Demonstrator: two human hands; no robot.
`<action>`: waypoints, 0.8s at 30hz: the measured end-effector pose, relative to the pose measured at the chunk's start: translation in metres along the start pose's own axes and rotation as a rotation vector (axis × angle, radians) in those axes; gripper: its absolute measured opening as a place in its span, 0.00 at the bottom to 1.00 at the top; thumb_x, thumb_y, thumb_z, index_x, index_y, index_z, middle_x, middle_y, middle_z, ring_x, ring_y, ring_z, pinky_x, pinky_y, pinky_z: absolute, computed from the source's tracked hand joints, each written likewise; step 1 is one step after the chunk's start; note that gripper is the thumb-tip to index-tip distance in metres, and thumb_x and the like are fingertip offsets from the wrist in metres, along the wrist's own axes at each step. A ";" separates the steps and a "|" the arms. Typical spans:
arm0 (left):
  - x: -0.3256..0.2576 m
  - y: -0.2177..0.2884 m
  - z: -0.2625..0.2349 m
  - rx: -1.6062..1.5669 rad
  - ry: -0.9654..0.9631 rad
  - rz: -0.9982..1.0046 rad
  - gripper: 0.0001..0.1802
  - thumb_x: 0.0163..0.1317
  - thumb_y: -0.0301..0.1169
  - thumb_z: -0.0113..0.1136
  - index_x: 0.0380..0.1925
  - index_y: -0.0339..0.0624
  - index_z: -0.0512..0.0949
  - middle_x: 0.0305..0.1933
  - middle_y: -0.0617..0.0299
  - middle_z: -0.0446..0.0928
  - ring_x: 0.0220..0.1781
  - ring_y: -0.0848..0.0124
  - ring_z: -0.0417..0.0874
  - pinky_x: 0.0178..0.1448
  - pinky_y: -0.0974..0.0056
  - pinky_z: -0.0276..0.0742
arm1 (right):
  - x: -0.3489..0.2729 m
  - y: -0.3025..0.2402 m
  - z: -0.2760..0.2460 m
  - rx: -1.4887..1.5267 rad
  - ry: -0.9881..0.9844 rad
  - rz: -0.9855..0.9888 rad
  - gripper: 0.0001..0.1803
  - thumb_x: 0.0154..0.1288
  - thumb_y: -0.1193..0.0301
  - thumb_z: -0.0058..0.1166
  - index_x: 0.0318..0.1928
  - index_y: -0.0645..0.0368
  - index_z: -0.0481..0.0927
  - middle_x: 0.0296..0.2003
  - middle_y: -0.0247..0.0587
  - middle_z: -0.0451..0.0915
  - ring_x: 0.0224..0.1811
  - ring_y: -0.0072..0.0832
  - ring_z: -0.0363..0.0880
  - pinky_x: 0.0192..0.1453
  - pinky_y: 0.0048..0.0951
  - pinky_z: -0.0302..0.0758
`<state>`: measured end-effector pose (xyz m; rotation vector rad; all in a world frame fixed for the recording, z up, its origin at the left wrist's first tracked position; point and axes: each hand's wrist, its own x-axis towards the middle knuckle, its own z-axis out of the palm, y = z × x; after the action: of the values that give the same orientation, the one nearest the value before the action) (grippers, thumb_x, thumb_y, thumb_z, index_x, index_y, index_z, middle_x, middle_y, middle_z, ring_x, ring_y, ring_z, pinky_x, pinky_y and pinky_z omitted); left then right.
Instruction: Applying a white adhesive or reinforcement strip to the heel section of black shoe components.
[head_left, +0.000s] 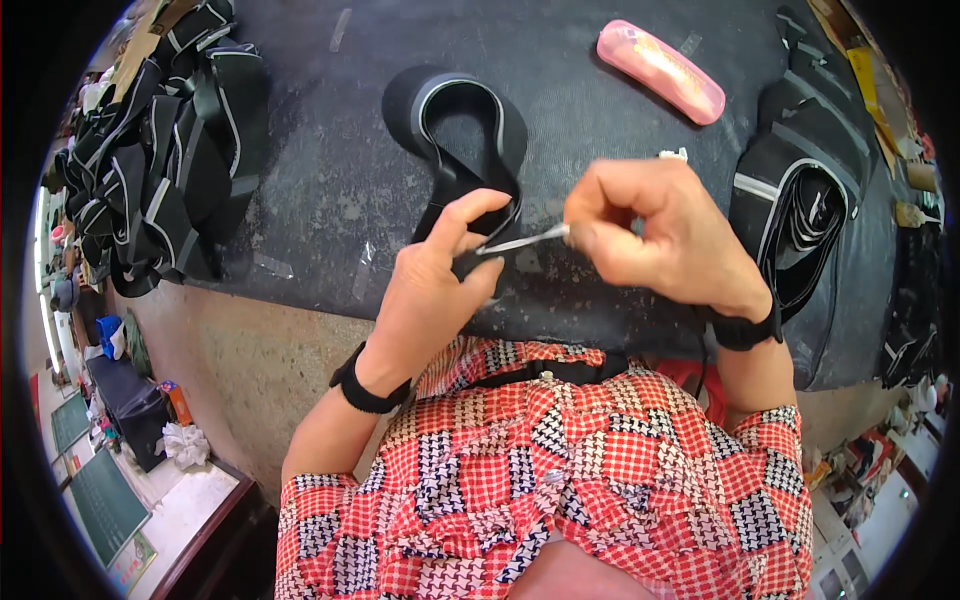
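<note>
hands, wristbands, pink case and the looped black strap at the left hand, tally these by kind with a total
hands: 2
black wristbands: 2
pink case: 1
looped black strap: 1
total: 6

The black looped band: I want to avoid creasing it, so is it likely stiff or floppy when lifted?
The black looped band is probably flexible yet springy, as it curves into a rounded bend. It looks thin, so it is likely light. That bend may sag, since the left hand holds the band away from it.
</note>
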<state>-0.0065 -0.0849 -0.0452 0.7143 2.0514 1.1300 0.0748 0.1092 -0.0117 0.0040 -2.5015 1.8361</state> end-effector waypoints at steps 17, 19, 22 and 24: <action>0.033 0.031 -0.007 -0.283 -0.073 0.320 0.12 0.48 0.23 0.63 0.34 0.38 0.76 0.30 0.64 0.76 0.31 0.80 0.76 0.35 0.74 0.71 | -0.026 0.039 -0.010 0.767 0.299 0.510 0.14 0.61 0.62 0.52 0.37 0.61 0.75 0.31 0.35 0.77 0.32 0.20 0.75 0.36 0.24 0.73; 0.035 0.037 -0.005 -0.282 -0.145 0.365 0.15 0.47 0.23 0.64 0.37 0.38 0.75 0.34 0.63 0.76 0.34 0.78 0.76 0.38 0.73 0.71 | -0.010 0.040 0.015 1.131 0.270 0.361 0.11 0.62 0.66 0.51 0.38 0.62 0.74 0.34 0.35 0.76 0.34 0.21 0.75 0.38 0.24 0.73; 0.028 0.040 -0.008 -0.422 -0.203 0.456 0.28 0.44 0.23 0.66 0.49 0.39 0.70 0.44 0.60 0.74 0.44 0.75 0.76 0.49 0.71 0.71 | 0.010 0.027 0.018 1.511 0.319 0.310 0.09 0.61 0.72 0.51 0.39 0.65 0.73 0.35 0.38 0.76 0.36 0.23 0.77 0.44 0.25 0.75; 0.024 0.035 -0.010 -0.325 -0.210 0.601 0.33 0.44 0.22 0.66 0.54 0.40 0.66 0.47 0.60 0.73 0.47 0.73 0.75 0.52 0.69 0.70 | 0.017 0.024 0.018 1.654 0.331 0.349 0.09 0.60 0.73 0.50 0.39 0.65 0.73 0.36 0.41 0.77 0.37 0.26 0.77 0.45 0.27 0.76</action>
<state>-0.0249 -0.0557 -0.0177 1.2630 1.4586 1.5906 0.0571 0.0992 -0.0393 -0.5986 -0.2804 2.9933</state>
